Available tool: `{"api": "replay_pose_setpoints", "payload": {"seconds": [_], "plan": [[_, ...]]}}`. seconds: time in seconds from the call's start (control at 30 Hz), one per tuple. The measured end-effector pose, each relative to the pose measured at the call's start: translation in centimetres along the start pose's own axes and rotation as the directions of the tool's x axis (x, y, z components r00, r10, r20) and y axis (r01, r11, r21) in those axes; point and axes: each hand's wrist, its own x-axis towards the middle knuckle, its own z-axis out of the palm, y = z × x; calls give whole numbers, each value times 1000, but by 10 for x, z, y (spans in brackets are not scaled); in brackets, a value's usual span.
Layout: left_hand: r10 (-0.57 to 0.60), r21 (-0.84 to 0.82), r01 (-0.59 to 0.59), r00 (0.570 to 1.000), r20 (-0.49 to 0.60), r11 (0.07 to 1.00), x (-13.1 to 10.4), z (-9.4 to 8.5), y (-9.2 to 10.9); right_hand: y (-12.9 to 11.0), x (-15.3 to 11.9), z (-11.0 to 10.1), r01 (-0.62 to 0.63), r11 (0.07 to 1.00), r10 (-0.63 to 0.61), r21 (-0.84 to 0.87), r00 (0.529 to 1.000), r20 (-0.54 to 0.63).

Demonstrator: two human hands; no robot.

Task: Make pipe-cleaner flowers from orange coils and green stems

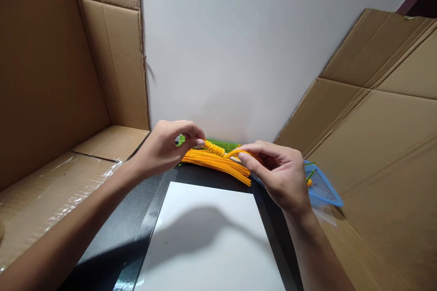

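Between my hands a fuzzy yellow-orange pipe cleaner is coiled in tight turns around a thin pale stick. My left hand pinches the left end of the coil between thumb and fingertips. At the other side my right hand is closed on the pipe cleaner's loose stretch and the right part of the stick. The stick's far end is hidden in my right fingers. Just behind lie a bundle of orange pipe cleaners and a bundle of green ones.
A white board lies on the dark tabletop below my hands. To the right sits a blue perforated basket with a small orange and green piece. Cardboard panels stand left and right, before a pale wall.
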Motion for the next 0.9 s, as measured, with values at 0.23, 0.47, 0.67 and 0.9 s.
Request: {"api": "replay_pose_setpoints", "payload": {"seconds": [0.23,0.47,0.67,0.9], "plan": [[-3,-2,3,1000,-4,1000,-1,0,0,3,0,-1,8,1000,-9,4,1000,3],[13,-4,-13,1000,-13,1000,0,1,1,3,-1,-1,17,1000,-17,-8,1000,-11],[31,1,-31,999,-21,1000,0,0,1,5,-2,-1,53,995,-56,-82,998,-40],[76,20,-75,996,-44,997,1,0,2,4,-2,-1,85,994,-88,-70,995,-51]]}}
